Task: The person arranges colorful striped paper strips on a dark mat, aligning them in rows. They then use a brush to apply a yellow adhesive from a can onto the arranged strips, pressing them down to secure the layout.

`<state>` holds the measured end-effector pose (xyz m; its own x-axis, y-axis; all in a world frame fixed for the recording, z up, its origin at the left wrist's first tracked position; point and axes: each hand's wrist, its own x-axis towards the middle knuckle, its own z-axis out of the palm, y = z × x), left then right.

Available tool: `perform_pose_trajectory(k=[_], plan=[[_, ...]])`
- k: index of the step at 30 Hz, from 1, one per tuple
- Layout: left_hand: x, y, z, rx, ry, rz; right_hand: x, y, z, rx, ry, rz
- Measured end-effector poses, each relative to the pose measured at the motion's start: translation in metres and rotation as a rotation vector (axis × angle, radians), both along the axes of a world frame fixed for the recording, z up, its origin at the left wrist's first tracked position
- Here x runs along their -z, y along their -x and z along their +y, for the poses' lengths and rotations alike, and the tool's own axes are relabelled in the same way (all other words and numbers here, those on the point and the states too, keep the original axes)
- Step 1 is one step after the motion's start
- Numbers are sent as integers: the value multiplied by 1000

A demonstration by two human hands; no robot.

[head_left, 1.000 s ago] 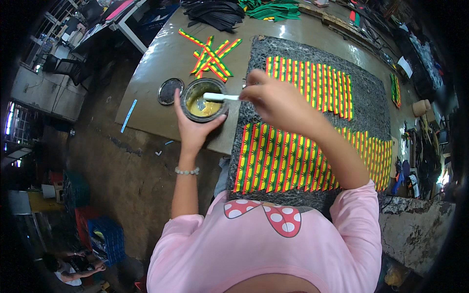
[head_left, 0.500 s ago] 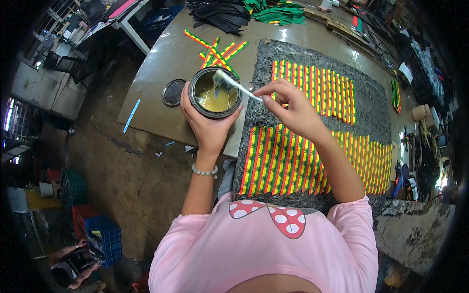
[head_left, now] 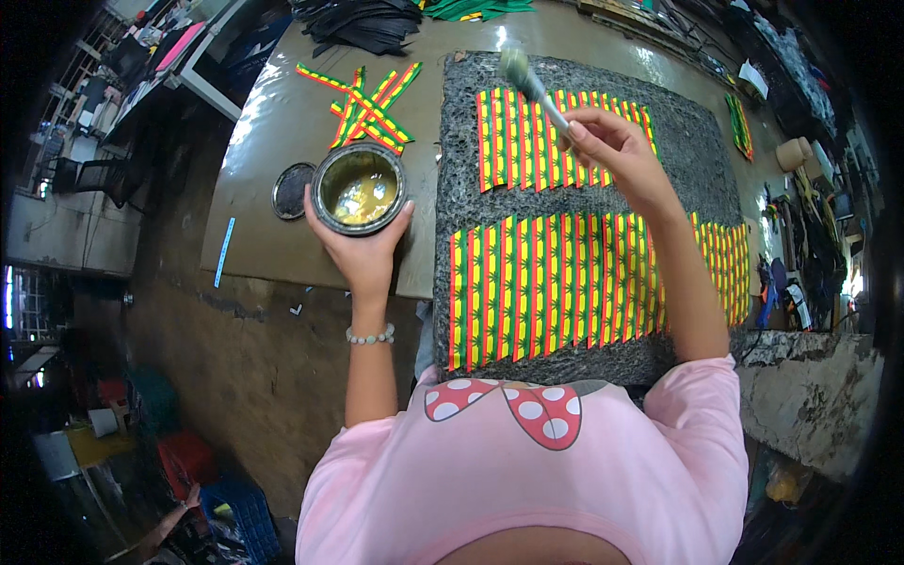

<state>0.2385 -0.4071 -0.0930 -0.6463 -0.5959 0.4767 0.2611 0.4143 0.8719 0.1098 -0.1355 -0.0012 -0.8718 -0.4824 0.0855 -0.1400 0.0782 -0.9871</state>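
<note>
My left hand (head_left: pixel 360 250) is wrapped round an open tin (head_left: pixel 322 202) with yellowish glue-like liquid (head_left: pixel 363 196) inside. In my right hand (head_left: pixel 617 155) is a brush (head_left: pixel 539 92) with a pale handle, its wetted bristle head pointing up and away to the left. The brush is held above a far row of red, yellow and green strips (head_left: pixel 513 146) lying on a grey speckled board (head_left: pixel 574 209). A longer row of the same patterned strips (head_left: pixel 546 292), with dark leaf shapes, lies nearer to me on that board.
Several loose strips (head_left: pixel 363 104) lie crossed beyond the tin, and a round lid (head_left: pixel 294 191) rests beside it on the table (head_left: pixel 254 169). Black strips (head_left: pixel 363 26) are piled at the back. A blue measuring strip (head_left: pixel 224 252) lies at the left edge. Another person's arm (head_left: pixel 169 523) shows by a blue crate (head_left: pixel 240 518).
My right hand has lifted the brush out of the tin and moved it to the right and away, over the far strips. The tin stays in my left hand.
</note>
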Motion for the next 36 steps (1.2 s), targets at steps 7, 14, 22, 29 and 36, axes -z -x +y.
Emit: perform_pose_trajectory(k=[7, 14, 22, 29, 36], plan=[[19, -3, -7, -44, -104, 7, 46, 43, 18, -106, -875, 640], [17, -5, -8, 17, -133, -9, 66, 72, -16, 155, -871, 1326], [18, -5, -9, 34, -122, -15, 62, 8, 8, -177, -829, 809], [18, -4, -8, 30, -127, -4, 42, 30, 27, -265, -411, 68], [21, -5, -12, 22, -96, -37, 19, 62, 17, -43, -1162, 626]])
